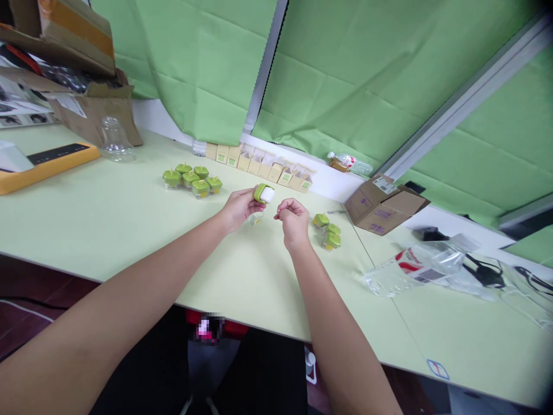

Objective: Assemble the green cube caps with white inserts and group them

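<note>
A pale green table [108,219] is seen beneath both hands; a green-capped piece [263,193] is gripped in the left hand [240,206], just beside the right hand [294,219], whose fingers are curled narrow; similar green pieces [192,178] are clustered left of the hands.

Bare table [108,219] lay open near the arms; green jars [192,178] crowded the left, more jars [329,231] the right; small boxes [259,164] lined the wall behind
</note>
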